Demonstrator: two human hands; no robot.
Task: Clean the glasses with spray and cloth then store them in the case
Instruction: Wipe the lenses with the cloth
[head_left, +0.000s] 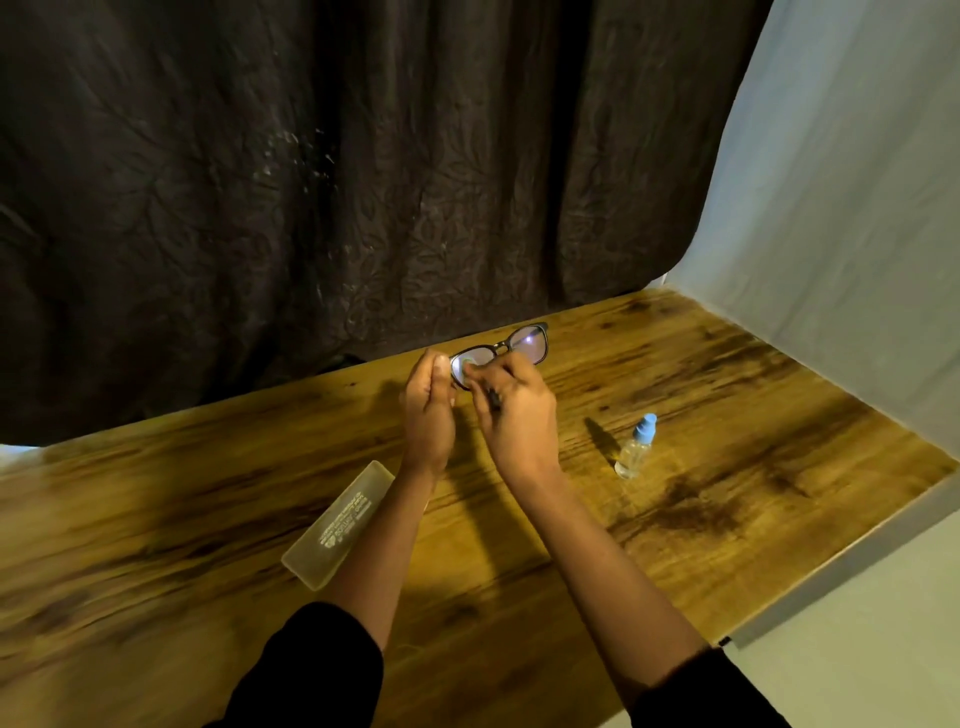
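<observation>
Dark-framed glasses (524, 344) are held up above the wooden table (727, 415). My left hand (428, 410) grips their left end. My right hand (511, 415) pinches the left lens with a small pale cloth (464, 368), mostly hidden by the fingers. A dark temple tip pokes out under my right fingers. A small clear spray bottle (635, 448) with a blue cap stands upright on the table to the right of my hands. The translucent glasses case (337, 525) lies shut on the table near my left forearm.
A dark patterned curtain (311, 182) hangs behind the table's far edge. A white sheet (841, 234) covers the right side. The table's right edge (841, 566) runs diagonally at the lower right.
</observation>
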